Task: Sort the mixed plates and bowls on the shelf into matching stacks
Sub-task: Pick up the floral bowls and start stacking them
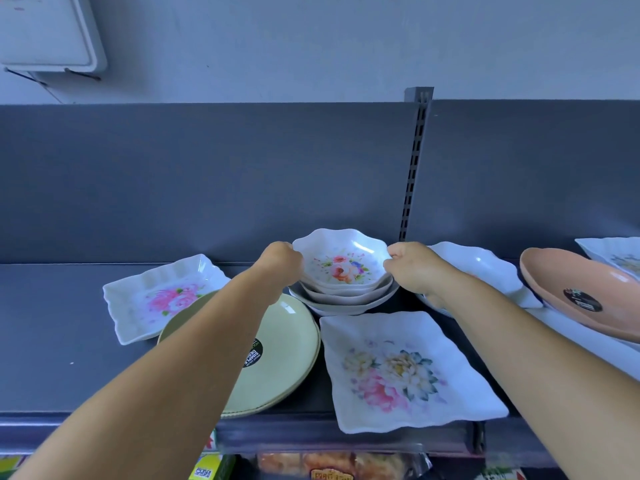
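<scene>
A white floral bowl (pixel 341 261) with a wavy rim tops a stack of similar bowls (pixel 346 299) at the back middle of the dark shelf (pixel 52 323). My left hand (pixel 282 263) grips the top bowl's left rim and my right hand (pixel 414 268) grips its right rim. In front lies a large square floral plate (pixel 405 372). Left of it is a round pale-green plate stack (pixel 284 355), partly under my left forearm. A square pink-flower dish (pixel 156 296) lies further left.
Right of my right hand a white wavy dish (pixel 485 268) sits partly hidden. A salmon oval plate (pixel 581 292) leans at the far right, with another white floral dish (pixel 613 254) behind it. Packaged goods show below the shelf's front edge. A slotted upright (pixel 414 168) divides the back panel.
</scene>
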The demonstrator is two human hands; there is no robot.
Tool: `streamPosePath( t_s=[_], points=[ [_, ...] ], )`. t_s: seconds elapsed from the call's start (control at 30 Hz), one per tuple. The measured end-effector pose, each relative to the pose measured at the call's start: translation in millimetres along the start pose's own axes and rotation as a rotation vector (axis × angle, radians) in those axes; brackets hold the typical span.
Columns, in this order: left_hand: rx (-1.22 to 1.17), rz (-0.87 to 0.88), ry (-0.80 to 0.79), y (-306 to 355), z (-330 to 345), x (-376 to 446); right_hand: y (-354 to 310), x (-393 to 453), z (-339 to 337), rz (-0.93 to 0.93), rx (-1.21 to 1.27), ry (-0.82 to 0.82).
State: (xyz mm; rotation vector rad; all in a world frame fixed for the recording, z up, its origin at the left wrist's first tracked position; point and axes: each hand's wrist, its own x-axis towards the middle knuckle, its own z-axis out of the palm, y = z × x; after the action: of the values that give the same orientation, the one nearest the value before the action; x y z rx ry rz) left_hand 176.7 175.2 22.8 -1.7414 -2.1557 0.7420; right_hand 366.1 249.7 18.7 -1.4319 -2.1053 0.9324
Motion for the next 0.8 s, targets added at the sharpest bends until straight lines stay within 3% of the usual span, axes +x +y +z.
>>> streamPosePath(
  t_s=[0.3, 0.37, 0.43, 0.47, 0.53, 0.7, 0.8],
  points=[
    [-0.502, -0.134, 0.026, -4, 1, -6, 3, -10, 1, 0.04, 0.191, 0.132],
    [-0.776, -0.192, 0.072, -2, 3, 0, 7, -11, 2, 0.034, 0.202, 0.124],
    [-1.261, -0.256, 0.122, -1, 6, 10, 8, -15, 2, 0.045, 0.162, 0.079],
    [-1.315, -0.275, 0.183, 1, 7, 10, 8, -16, 2, 0.036, 0.143, 0.066],
    [-1.331, -0.284, 0.253, 2, 10, 8, 8, -19, 2, 0.016, 0.103, 0.053],
    [-1.304, -0.225, 0.108, 3, 12, 5, 6, -23, 5, -0.021, -0.074, 0.049],
    [-1.266, -0.227, 0.215, 8, 12, 3, 7, -27, 6, -0.009, -0.121, 0.043]
  ],
)
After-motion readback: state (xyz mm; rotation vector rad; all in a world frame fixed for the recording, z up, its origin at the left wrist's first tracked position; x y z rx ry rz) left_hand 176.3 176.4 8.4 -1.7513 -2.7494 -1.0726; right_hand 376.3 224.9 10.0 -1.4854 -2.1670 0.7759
